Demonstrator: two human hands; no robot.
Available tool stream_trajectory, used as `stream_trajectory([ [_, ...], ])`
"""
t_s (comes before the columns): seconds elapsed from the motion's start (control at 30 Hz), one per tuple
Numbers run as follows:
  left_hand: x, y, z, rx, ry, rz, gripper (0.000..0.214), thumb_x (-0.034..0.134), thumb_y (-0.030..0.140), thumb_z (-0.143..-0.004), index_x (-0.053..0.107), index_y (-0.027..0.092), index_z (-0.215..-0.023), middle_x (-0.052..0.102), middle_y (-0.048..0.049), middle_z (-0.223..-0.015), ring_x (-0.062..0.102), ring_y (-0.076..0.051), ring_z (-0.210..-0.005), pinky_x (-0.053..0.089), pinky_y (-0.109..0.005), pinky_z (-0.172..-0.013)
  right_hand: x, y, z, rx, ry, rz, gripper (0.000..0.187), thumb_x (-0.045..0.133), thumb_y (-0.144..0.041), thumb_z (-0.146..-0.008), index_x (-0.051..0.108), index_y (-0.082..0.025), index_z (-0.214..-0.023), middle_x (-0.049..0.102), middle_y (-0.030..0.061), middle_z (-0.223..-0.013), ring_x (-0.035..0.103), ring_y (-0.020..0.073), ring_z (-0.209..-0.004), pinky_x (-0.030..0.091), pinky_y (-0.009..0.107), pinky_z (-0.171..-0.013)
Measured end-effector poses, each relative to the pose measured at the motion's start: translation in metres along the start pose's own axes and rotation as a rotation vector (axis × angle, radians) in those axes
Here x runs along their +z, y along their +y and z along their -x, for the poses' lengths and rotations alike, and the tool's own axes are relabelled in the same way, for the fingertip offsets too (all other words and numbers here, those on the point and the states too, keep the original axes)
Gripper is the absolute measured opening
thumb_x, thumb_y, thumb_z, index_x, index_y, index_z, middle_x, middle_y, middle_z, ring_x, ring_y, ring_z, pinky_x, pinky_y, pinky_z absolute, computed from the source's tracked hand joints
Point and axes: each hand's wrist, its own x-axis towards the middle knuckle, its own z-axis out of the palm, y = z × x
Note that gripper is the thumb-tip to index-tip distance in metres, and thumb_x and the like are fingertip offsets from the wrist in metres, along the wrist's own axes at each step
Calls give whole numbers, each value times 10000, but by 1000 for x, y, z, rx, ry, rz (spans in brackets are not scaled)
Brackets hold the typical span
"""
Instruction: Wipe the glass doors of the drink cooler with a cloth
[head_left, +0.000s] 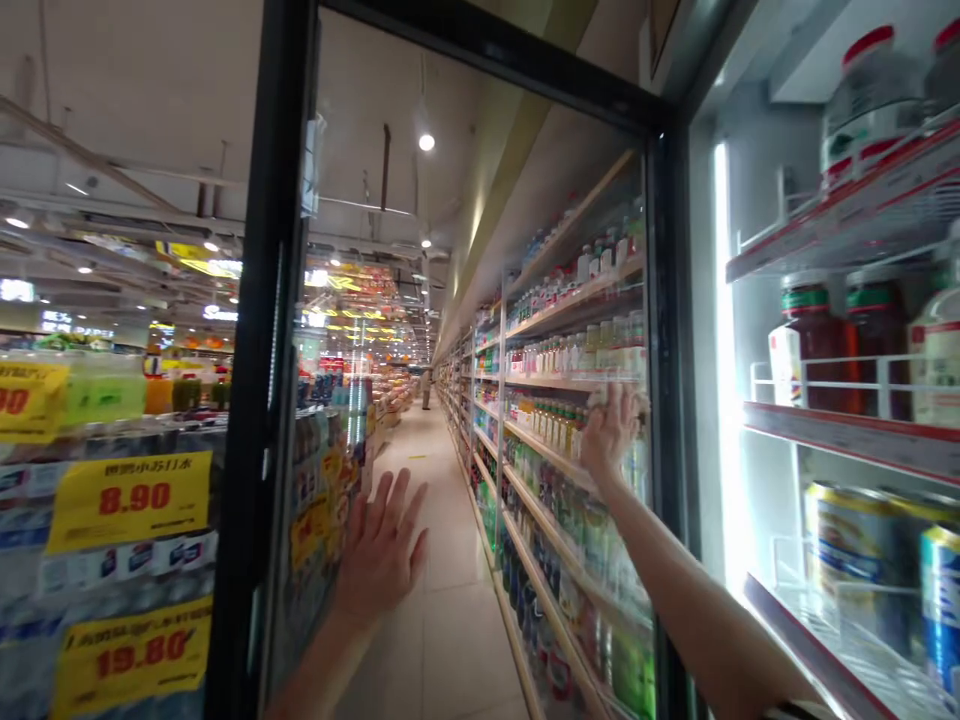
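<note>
A glass cooler door (664, 330) with a black frame stands open in front of me, its left edge upright at the left of centre. My left hand (384, 545) is raised with its fingers spread, held up to the glass low on the door. My right hand (611, 432) reaches farther forward near the hinge side, fingers up and apart, holding nothing. It looks a little blurred, and a faint image of it appears beside the fingers. Whether either palm touches the glass, I cannot tell.
At right is the lit cooler with bottles of dark red drink (814, 345), cans (851, 560) and wire rails. Shelves of bottles and a tiled aisle (450, 620) show within the door frame. Packed drinks with yellow price signs (127, 500) stand at left. A person (426, 388) is far off.
</note>
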Motion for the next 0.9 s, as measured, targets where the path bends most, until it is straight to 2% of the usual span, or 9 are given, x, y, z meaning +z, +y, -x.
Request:
stream_trajectory([
  [0.1, 2, 0, 4, 2, 17, 11, 600, 464, 383, -877, 263, 273, -1431, 400, -92, -1433, 230, -231, -1393, 145, -464, -1137, 1, -19, 18, -466, -204, -31, 466, 345, -278, -872, 489, -235, -1313, 405, 97, -1438, 297, 257, -1366, 217, 532, -1095],
  [0.17, 0, 0, 5, 5, 24, 16, 592, 462, 389, -877, 275, 275, -1427, 406, -83, -1432, 242, -229, -1389, 145, -453, -1140, -1, -16, 16, -552, -233, -20, 457, 355, -273, -869, 498, -246, -1302, 428, 86, -1424, 315, 238, -1358, 203, 516, -1105],
  [0.33, -15, -12, -27, 39, 5, -17, 580, 461, 325, -874, 283, 280, -1425, 432, -66, -1417, 293, -219, -1369, 177, -431, -1139, 2, 8, -43, 40, -13, 28, 532, 305, -287, -873, 399, -148, -1378, 382, 183, -1435, 306, 324, -1350, 259, 632, -1021],
  [0.4, -21, -22, -60, -3, 35, -76, 603, 457, 309, -874, 246, 272, -1437, 357, -79, -1462, 256, -244, -1383, 179, -476, -1132, 5, -1, -54, 85, -2, 22, 543, 317, -292, -868, 394, -127, -1380, 376, 198, -1434, 296, 339, -1353, 266, 634, -1016],
  [0.53, -30, -38, -117, -113, 105, -113, 628, 459, 352, -875, 216, 259, -1446, 215, -96, -1517, 156, -294, -1407, 117, -561, -1124, 9, -47, -27, -313, -140, -26, 497, 332, -267, -880, 420, -214, -1366, 361, 115, -1464, 256, 277, -1382, 228, 562, -1080],
  [0.63, -34, -39, -128, -113, 117, -126, 614, 468, 375, -875, 255, 244, -1436, 246, -108, -1505, 157, -289, -1408, 108, -547, -1132, 5, -60, -16, -579, -251, -61, 479, 359, -258, -870, 452, -253, -1340, 381, 78, -1456, 258, 239, -1384, 189, 521, -1112],
  [0.7, -36, -35, -125, -107, 113, -161, 585, 462, 368, -880, 296, 223, -1422, 273, -123, -1493, 167, -288, -1405, 127, -542, -1130, 0, -49, -34, -402, -205, -67, 486, 355, -267, -858, 462, -231, -1331, 403, 101, -1438, 289, 263, -1366, 197, 556, -1094],
  [0.8, -37, -30, -121, -103, 107, -203, 560, 448, 341, -887, 317, 201, -1413, 288, -135, -1485, 173, -290, -1404, 149, -544, -1122, -2, -29, -84, 109, -33, -63, 547, 283, -247, -847, 415, -79, -1351, 406, 238, -1392, 327, 357, -1320, 245, 646, -1006],
  [0.9, -36, -29, -122, -107, 124, -207, 575, 451, 333, -885, 288, 218, -1424, 278, -125, -1491, 183, -283, -1403, 153, -538, -1123, 2, -37, -112, 188, 17, -76, 586, 222, -204, -837, 364, 54, -1344, 365, 341, -1366, 307, 399, -1313, 236, 673, -977],
])
